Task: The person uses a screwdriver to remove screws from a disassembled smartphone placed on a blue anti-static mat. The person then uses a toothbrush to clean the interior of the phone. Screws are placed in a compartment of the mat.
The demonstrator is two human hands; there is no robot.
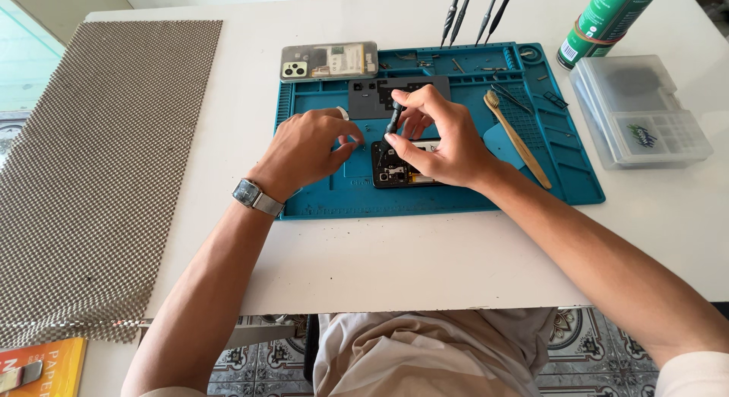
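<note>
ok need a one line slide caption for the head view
Right hand holds a small black screwdriver over an opened phone on a blue repair mat; left hand rests beside it.

Teal-blue work mat (456, 199) on a white table (395, 260), with a black opened phone (395, 173) and a black-handled screwdriver (394, 117) upon it (dark grey plate (364, 101) just behind). Beige-and-brown checked mesh on the non-slip mat (99, 161) at the left, silver for the wristwatch (254, 197), pale tan for the wooden brush (524, 142), green with a white band for the spray can (604, 21), clear grey for the plastic box (638, 108). Orange-yellow book (42, 363) in the corner, khaki trousers (425, 351), and grey-and-white patterned floor tiles (600, 351) below.
</note>
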